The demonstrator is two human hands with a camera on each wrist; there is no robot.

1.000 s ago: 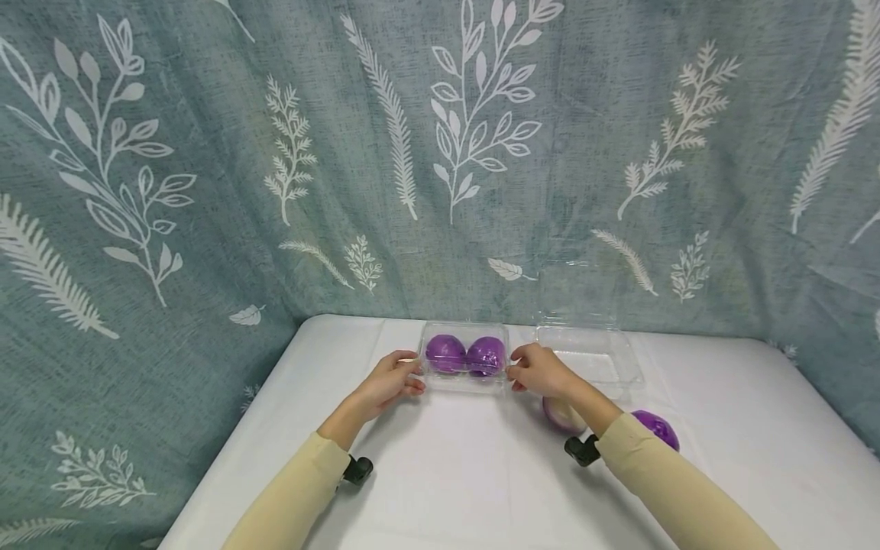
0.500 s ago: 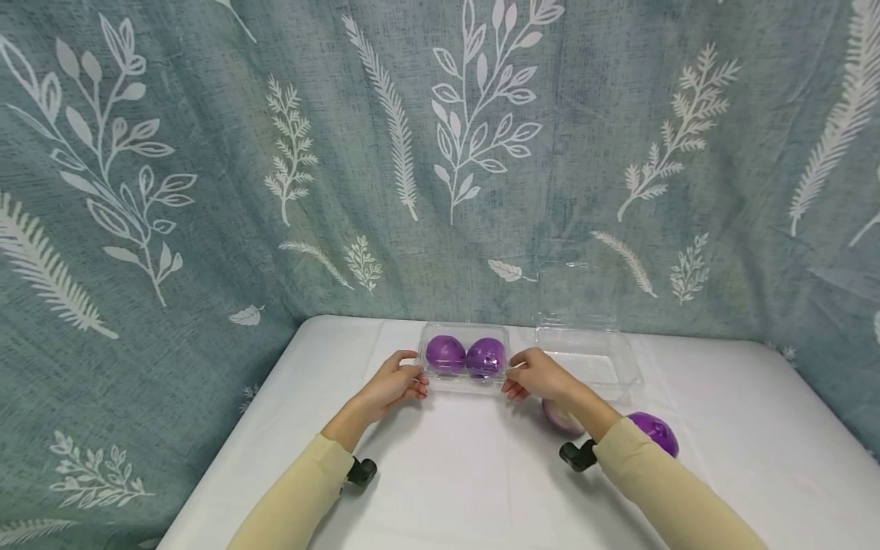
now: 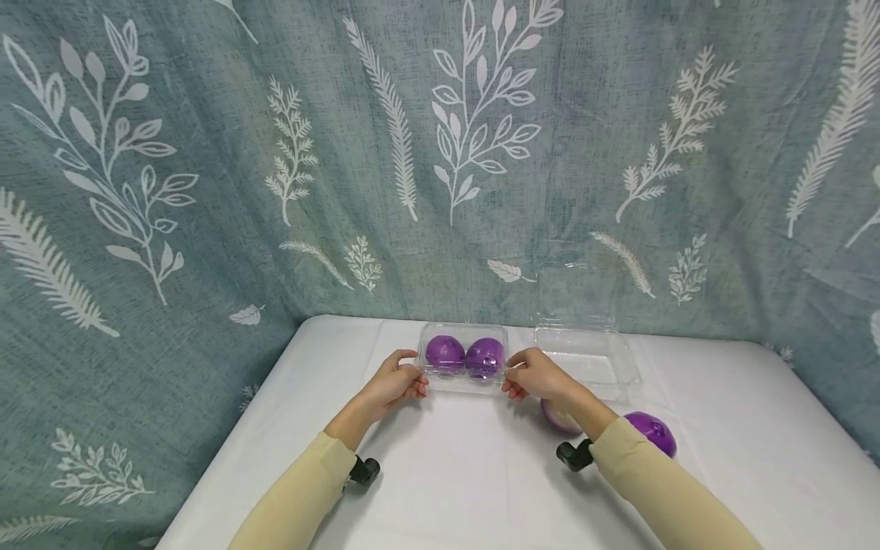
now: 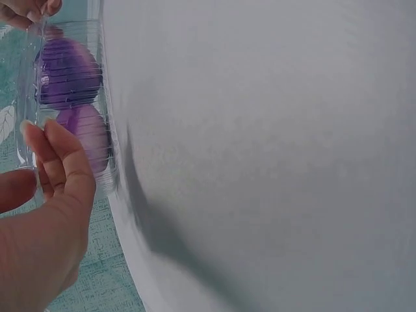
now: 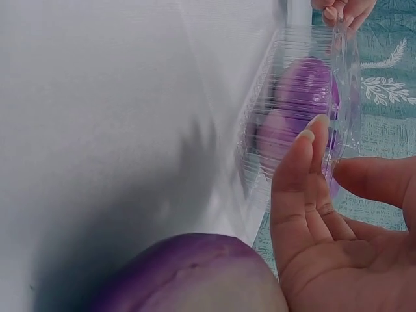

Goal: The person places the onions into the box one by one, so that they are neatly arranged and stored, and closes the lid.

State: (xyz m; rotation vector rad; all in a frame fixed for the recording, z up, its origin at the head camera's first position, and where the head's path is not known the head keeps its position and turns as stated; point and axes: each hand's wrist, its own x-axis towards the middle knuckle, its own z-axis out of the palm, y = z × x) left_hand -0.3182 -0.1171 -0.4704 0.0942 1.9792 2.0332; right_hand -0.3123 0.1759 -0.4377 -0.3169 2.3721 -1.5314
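Observation:
A clear plastic clamshell box with its lid down stands near the table's back edge. Inside lie two round purple-and-white vegetables that look like turnips, the left one beside the right one. My left hand pinches the box's rim at its left front corner, thumb on one side and fingers on the other. At the opposite corner, the rim lies between the thumb and fingers of my right hand. The ribbed side wall shows in the left wrist view.
A second clear box stands with its lid up at the right. In front of it, partly behind the right forearm, lies a purple-and-white turnip-like vegetable. Another purple one is farther right. A patterned curtain hangs behind the table.
Both hands stay at the box's front corners. Since one second ago, the right fingers have shifted slightly left and lower around the corner. The box has hardly moved.

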